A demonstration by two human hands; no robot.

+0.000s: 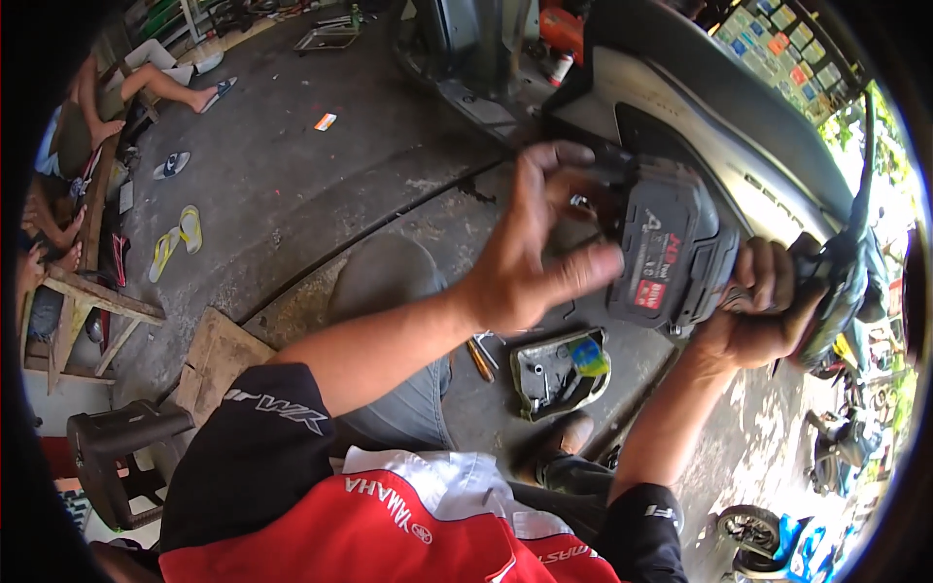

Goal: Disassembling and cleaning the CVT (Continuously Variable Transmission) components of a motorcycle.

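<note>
Up close, mid-view, a dk grey battery pack (pixel 663 248) w/ a red label hangs btwn the two hands, on the end of a power tool (pixel 838 282) that's dark & blurry to the R. R hand (pixel 763 301): fingers curled tight round what looks like the tool's handle, just beside the pack. L hand (pixel 530 238): thumb & fingers spread wide on the pack's other side, thumb tip at its edge; can't tell if it's touching. Red/blk shirt (pixel 418 530) fills the bottom, w/ a jeans knee (pixel 384 291) above it.

Below the pack, on the floor, a dk tray (pixel 519 377) w/ metal bits & a blue/green packet (pixel 588 357); orange-handled tool (pixel 480 360) just L of it. Grey/silver scooter (pixel 680 117) stands behind the pack, upper R. Out L: blk plastic piece (pixel 126 437), wood board (pixel 222 355), wood bench (pixel 112 303), yellow flip-flops (pixel 190 229).

Farther off: orange/white scrap (pixel 326 121) on the floor, other ppl's bare legs (pixel 160 87) upper L, metal tray (pixel 327 37) up top, blue motorbike (pixel 799 549) lower R, rows of cards (pixel 782 44) top R.
</note>
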